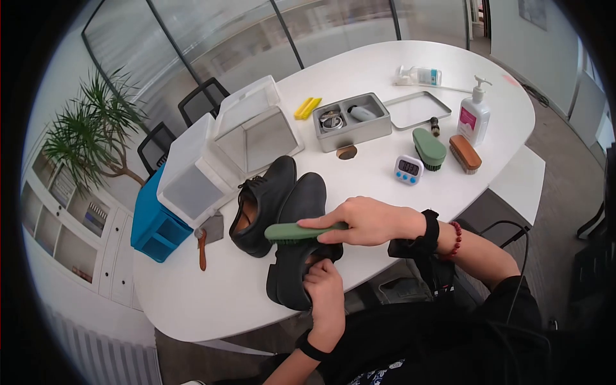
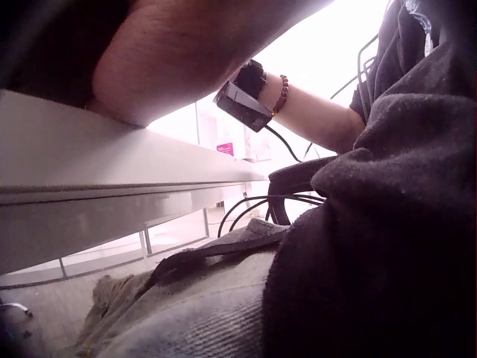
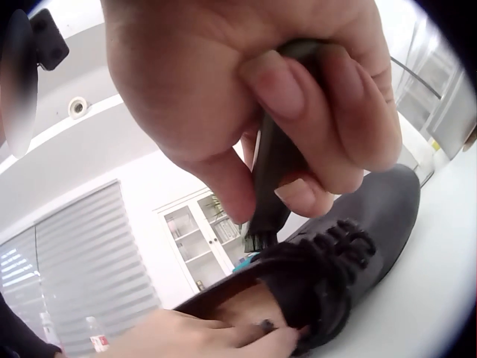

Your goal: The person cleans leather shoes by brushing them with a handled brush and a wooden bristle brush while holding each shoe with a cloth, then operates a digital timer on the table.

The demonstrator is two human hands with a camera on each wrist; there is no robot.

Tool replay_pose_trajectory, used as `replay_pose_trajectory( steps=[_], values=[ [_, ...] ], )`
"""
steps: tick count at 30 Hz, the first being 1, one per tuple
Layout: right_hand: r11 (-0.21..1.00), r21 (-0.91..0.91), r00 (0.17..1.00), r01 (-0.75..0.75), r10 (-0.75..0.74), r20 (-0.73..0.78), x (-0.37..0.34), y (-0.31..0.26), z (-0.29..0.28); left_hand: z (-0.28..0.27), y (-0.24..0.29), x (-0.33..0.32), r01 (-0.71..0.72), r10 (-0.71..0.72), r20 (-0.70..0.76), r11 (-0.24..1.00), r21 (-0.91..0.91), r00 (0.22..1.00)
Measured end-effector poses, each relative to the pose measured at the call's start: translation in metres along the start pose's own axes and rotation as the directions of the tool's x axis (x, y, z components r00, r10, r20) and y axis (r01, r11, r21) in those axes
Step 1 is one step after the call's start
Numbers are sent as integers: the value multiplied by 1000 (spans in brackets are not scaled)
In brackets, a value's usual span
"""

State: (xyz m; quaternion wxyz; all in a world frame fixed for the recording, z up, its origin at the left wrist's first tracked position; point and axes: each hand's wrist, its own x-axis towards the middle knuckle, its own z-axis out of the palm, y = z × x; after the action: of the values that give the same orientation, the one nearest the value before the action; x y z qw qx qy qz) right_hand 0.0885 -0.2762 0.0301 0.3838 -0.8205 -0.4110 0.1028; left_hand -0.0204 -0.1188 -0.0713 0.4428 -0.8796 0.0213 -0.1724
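My right hand [image 1: 369,221] grips a long green shoe brush [image 1: 289,232], bristles down over a black lace-up shoe [image 1: 301,200]. In the right wrist view the fingers curl round the dark brush handle [image 3: 276,171], its bristles [image 3: 261,242] close above the shoe's laces [image 3: 335,250]. My left hand [image 1: 326,289] holds that shoe at its opening, fingers hooked over the rim into the tan inside. A second black shoe [image 1: 277,183] stands just left of it on the table. The left wrist view shows little more than skin by the table edge.
Behind the shoes stand clear plastic boxes [image 1: 192,173], a blue holder [image 1: 154,221] and a metal tin [image 1: 353,131]. To the right are a timer [image 1: 409,169], another green brush [image 1: 428,146], a wooden brush [image 1: 465,154] and a pump bottle [image 1: 473,119]. A wooden-handled tool [image 1: 202,250] lies left.
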Motion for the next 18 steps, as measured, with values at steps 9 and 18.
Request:
replay_pose_trajectory(
  steps=[9,18],
  values=[
    [931,-289,872,-224,59,-486,12,42,9,-1,-11,2,-32,32,-26,999,11,999],
    [978,-179,975,107,-138,-174,2,-2,25,0,-4,0,-6,7,27,999,-39,1000]
  ],
)
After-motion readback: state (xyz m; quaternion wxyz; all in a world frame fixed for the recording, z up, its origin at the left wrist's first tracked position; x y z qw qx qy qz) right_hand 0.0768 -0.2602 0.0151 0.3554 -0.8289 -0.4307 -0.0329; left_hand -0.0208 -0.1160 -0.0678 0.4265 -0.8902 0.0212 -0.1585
